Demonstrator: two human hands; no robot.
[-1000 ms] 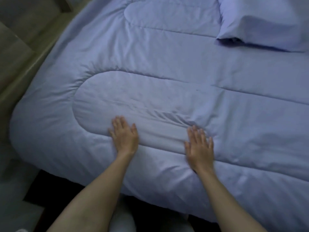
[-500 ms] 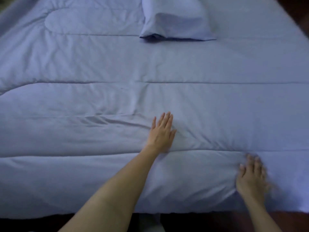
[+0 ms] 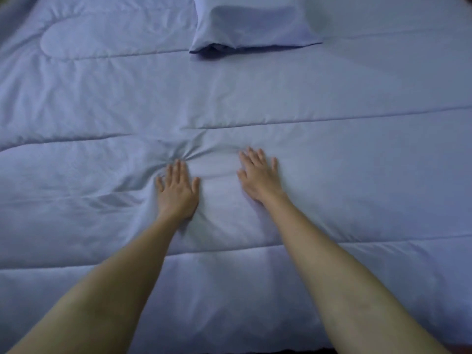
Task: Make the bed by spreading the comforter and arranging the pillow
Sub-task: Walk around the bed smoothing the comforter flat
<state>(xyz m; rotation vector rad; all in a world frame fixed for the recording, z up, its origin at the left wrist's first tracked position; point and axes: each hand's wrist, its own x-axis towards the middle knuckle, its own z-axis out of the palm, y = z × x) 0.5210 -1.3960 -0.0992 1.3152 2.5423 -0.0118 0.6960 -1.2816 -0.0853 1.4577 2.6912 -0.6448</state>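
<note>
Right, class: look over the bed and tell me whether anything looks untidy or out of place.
The comforter lies mostly flat, but creases fan out from the fingertips of the left hand. The right hand presses flat beside it. The pillow sits on top of the comforter, its open end facing the person.

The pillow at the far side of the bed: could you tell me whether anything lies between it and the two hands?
Nothing visible does. Only open comforter lies between the left hand, the right hand and the pillow; both hands rest flat on it, with wrinkles bunched ahead of the left one.
</note>
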